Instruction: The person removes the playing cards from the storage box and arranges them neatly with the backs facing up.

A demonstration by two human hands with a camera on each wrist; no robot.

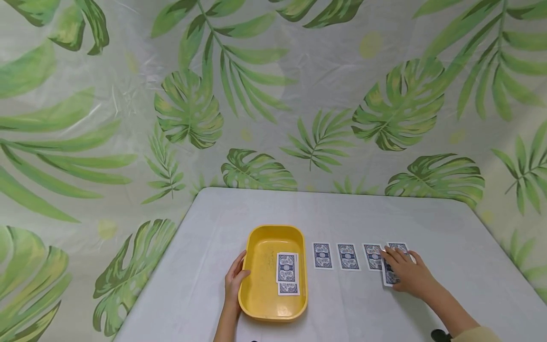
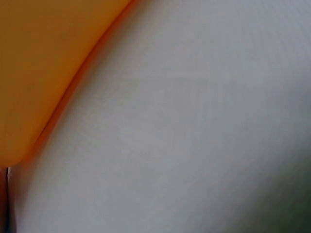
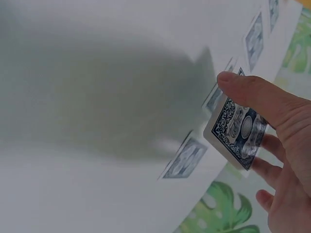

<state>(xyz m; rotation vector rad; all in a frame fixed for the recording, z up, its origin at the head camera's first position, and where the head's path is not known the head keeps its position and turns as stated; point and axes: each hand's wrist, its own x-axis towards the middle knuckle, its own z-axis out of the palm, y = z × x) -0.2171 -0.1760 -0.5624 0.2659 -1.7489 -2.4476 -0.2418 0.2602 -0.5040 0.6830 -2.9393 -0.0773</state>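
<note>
My left hand (image 1: 233, 284) holds the left side of a yellow tray (image 1: 258, 299), its thumb over the rim and the fingers along the outer wall. Two playing cards (image 1: 286, 269) lie overlapping inside the tray, blue-patterned backs up. To the right, my right hand (image 1: 412, 275) pinches a playing card (image 3: 237, 127) above the table, thumb on its patterned back and fingers underneath. This card is tilted in the right wrist view. Just beyond that hand lies another card (image 1: 398, 246), partly covered in the head view. The left wrist view catches mainly the tray's side (image 2: 43, 63) and white cloth.
Three more face-down cards stand in a row between the tray and my right hand: one near the tray (image 1: 322, 256), a middle card (image 1: 348, 257) and a right card (image 1: 372, 256). White cloth covers the table (image 1: 192, 285). A leaf-patterned sheet (image 1: 329, 85) hangs behind it.
</note>
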